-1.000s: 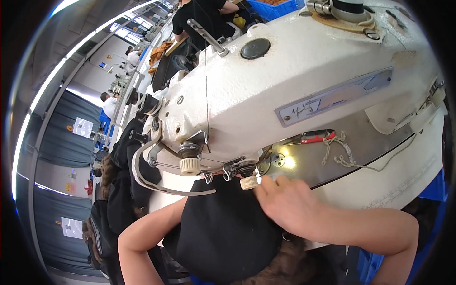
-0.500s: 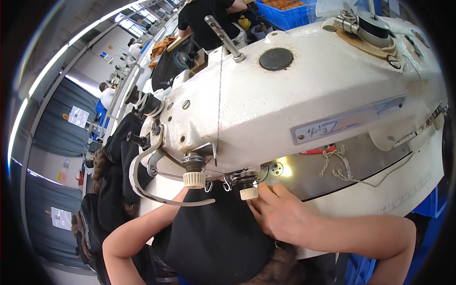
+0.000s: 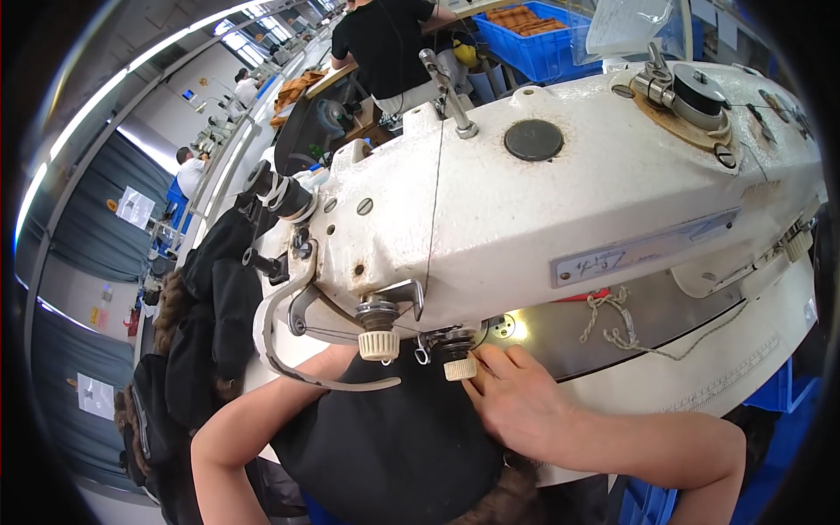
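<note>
A white sewing machine (image 3: pixel 455 227) fills the middle, its needle area hidden under the head. Below it lies a black cloth garment (image 3: pixel 385 437) with brown fur (image 3: pixel 503 494) along its lower edge. My right hand (image 3: pixel 525 402) is on the garment's right side, close to the presser area, with fingers bent and closed on the cloth. From the left, my left forearm (image 3: pixel 262 407) reaches behind the machine's front end; the hand and its fingers are hidden there.
Twisted cord (image 3: pixel 617 319) lies on the metal bed plate, beside a red tool. More black fur-trimmed garments (image 3: pixel 188 350) are heaped at the left. Blue crates (image 3: pixel 534 44) stand at the back and lower right. A person in black (image 3: pixel 385 52) sits beyond the machine.
The view has shifted, so the machine sits slightly lower and further right in the picture. My hands keep nearly the same place at the garment.
</note>
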`<state>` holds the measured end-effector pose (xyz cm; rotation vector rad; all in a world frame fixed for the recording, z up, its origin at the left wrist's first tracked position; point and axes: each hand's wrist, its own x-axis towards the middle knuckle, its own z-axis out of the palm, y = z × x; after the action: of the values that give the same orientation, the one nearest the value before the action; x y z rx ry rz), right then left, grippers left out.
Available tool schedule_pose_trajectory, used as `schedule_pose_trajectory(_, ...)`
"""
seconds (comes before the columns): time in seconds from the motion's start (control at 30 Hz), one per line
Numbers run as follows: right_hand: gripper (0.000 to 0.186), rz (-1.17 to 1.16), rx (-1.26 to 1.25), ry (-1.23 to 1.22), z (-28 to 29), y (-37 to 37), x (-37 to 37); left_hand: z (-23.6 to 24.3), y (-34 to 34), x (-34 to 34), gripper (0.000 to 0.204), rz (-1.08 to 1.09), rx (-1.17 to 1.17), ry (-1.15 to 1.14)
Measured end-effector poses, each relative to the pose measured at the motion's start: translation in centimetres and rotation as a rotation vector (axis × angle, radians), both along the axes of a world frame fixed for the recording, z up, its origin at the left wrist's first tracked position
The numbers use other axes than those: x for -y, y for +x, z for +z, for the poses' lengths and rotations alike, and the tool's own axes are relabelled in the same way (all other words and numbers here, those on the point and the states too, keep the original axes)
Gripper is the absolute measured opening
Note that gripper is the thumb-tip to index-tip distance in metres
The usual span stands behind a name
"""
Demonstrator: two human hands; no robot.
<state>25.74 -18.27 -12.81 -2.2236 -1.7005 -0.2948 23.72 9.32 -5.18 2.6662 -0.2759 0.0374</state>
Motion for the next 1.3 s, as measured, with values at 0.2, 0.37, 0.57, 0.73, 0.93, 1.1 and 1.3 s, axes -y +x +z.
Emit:
schedule_pose_trajectory(0.2,0.030,-0.027,0.004,-0.005,0.2,0.2,0.2,1.2,0.3,0.4,0.022,-0.097,0.050,0.134)
schedule_pose_trajectory(0.37,0.029,-0.026,0.013,-0.020,0.4,0.0,-0.3,3.2,-1.0,0.9,0.021,-0.145,0.096,0.262)
schedule_pose_trajectory(0.57,0.032,-0.084,0.100,0.009,0.0,0.0,0.1,9.5,-7.8,6.2,0.025,-0.038,-0.065,0.049)
schedule_pose_trajectory(0.73,0.031,-0.037,0.030,0.074,-0.3,0.6,-0.5,5.8,-9.2,10.5,0.043,-0.303,0.277,0.462)
schedule_pose_trajectory(0.93,0.024,-0.040,0.176,0.061,-0.7,0.2,-1.4,0.7,-8.7,7.3,0.024,-0.041,0.226,0.352)
schedule_pose_trajectory(1.1,0.034,-0.068,0.185,-0.004,-0.7,0.1,-1.3,-1.3,-6.1,7.0,0.024,0.047,0.220,0.334)
schedule_pose_trajectory(1.3,0.026,-0.059,0.167,-0.043,0.3,-0.8,-0.8,-1.3,-5.1,5.7,0.019,-0.148,0.300,0.251)
